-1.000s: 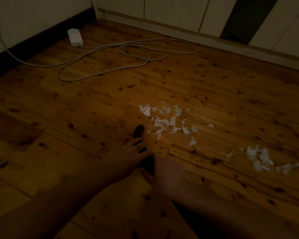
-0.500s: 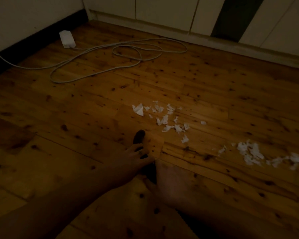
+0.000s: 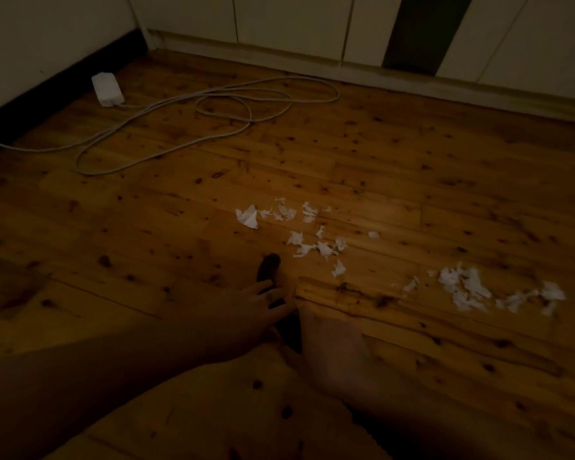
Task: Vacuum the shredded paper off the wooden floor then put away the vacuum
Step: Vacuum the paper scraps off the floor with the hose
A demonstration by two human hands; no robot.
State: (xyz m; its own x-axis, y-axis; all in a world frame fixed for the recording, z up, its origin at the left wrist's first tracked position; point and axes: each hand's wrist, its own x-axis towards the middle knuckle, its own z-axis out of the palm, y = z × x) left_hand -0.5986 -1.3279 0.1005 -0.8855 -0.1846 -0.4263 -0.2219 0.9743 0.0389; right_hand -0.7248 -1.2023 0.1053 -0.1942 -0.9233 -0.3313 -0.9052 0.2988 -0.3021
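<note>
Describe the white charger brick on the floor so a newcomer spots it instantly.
Find the far left corner, where the dark skirting board meets the pale cabinet fronts. Just in front of the skirting, on the wooden floor, lies the charger brick, a pale cable looping off to its right. Unlike the ragged paper scraps mid-floor, it is one solid block.

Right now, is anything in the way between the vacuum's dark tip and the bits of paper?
Nothing visible is. Only bare wooden floor lies between the vacuum tip and the nearest paper scraps. The white cable and charger lie far off to the back left, out of the path.
</note>
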